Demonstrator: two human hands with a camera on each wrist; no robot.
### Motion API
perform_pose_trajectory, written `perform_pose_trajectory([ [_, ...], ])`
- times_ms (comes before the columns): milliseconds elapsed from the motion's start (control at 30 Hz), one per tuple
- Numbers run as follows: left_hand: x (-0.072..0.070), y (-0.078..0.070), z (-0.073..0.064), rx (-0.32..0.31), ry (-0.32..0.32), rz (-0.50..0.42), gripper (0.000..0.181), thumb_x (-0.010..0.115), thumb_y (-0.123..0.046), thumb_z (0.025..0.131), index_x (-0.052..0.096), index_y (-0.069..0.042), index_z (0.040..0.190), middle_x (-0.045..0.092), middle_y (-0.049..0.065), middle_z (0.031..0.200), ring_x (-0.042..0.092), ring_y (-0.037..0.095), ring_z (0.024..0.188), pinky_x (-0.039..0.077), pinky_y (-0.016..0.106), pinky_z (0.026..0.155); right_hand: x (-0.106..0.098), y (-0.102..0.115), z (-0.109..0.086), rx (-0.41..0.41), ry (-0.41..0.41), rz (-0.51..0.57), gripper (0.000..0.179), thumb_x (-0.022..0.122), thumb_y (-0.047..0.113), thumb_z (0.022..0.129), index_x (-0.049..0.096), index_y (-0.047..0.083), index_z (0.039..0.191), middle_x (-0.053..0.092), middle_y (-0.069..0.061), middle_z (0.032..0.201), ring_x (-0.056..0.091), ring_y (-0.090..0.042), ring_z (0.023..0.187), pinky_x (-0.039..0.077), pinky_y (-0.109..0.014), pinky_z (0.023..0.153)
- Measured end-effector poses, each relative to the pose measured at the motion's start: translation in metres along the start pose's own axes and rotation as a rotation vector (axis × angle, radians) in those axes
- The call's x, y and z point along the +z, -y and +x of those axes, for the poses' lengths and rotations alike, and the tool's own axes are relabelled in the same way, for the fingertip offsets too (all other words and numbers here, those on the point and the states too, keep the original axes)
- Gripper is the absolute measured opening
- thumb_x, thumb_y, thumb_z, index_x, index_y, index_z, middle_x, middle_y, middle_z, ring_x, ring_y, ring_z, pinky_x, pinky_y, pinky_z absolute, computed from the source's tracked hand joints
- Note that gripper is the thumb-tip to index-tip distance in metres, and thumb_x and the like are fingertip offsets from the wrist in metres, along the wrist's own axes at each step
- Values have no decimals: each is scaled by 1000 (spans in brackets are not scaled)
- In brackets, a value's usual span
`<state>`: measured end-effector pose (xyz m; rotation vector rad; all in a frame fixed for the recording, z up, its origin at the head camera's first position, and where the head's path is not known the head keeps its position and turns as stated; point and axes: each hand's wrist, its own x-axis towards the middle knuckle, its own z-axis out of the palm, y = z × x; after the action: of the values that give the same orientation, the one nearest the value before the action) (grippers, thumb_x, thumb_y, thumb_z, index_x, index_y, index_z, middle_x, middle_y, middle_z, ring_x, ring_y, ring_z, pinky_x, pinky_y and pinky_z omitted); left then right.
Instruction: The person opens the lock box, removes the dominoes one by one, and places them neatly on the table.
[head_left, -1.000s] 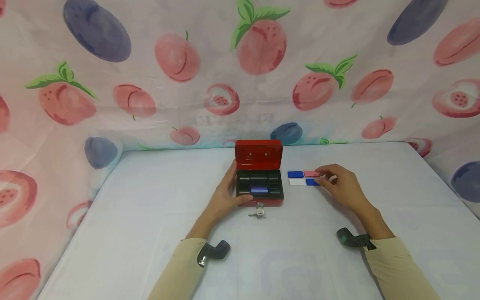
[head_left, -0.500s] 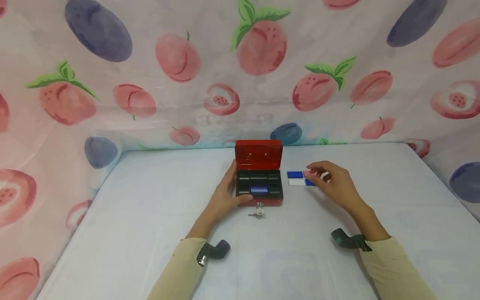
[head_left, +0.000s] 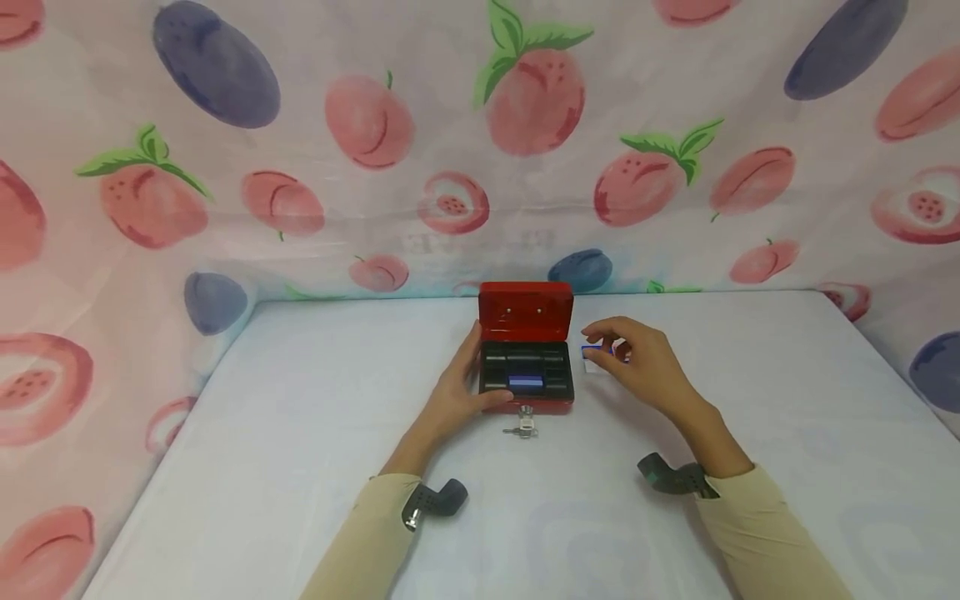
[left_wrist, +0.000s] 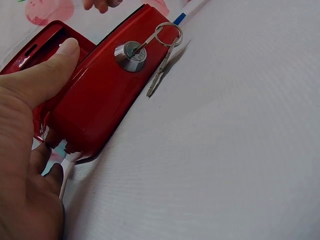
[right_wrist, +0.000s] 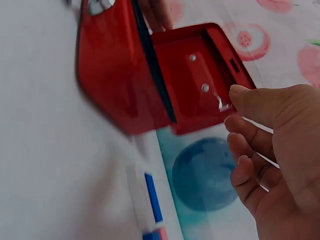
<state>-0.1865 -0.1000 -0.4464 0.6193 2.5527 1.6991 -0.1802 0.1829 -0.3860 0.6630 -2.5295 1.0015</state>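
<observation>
A red cash box (head_left: 527,407) stands with its lid (head_left: 525,312) raised and a black compartment tray (head_left: 557,364) inside. One blue-purple piece (head_left: 526,381) lies in the tray's front middle compartment. My left hand (head_left: 450,392) grips the box's left side, thumb over the front edge and fingers along the side. To the right of the box, my right hand (head_left: 637,358) hovers with loosely bent fingers and nothing between them in the right wrist view. Under it lie small rectangular pieces: a white one (right_wrist: 140,197), a blue one (right_wrist: 153,197) and a pink one (right_wrist: 163,233), partly hidden in the head view.
A key with a ring (left_wrist: 169,34) sits in the box's front lock (left_wrist: 131,56), and a second key (left_wrist: 162,70) hangs from it. White cloth (head_left: 300,458) covers the table. A fruit-print curtain (head_left: 420,125) hangs behind the box.
My right hand has moved left from the right-hand pieces to above the blue and white ones, close to the box. My left hand keeps its hold. The head view has shifted slightly.
</observation>
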Motion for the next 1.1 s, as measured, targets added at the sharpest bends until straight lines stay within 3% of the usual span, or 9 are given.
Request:
perform_pose_trajectory([
  [200,3,1,1,-11,2,-4,106,81,-32,76,9,-39,153,15,-17,156,15,9,142,26,40,111,10,11,6,-25,12,48,25,75,9,83,68,4,106,66,-5,92,54,-13,75,52,-31,61],
  [467,5,0,1,-8,5,-16,107,82,-30,75,9,-39,153,16,-15,156,18,11,142,25,42,112,25,26,12,-49,91,116,22,76,9,82,69,6,103,65,3,87,53,-12,74,47,-27,58],
  [767,2,-2,1,12,14,-6,108,82,-27,75,8,-36,153,16,-16,156,17,9,142,24,39,112,41,29,8,-65,219,75,20,75,8,83,68,9,102,63,2,88,55,-13,75,50,-27,64],
  [1100,0,2,2,43,12,9,110,83,-28,74,7,-36,154,15,-19,156,17,8,142,25,39,112,50,35,8,-24,274,28,16,74,10,83,70,12,99,64,2,92,54,-14,78,51,-29,70],
])
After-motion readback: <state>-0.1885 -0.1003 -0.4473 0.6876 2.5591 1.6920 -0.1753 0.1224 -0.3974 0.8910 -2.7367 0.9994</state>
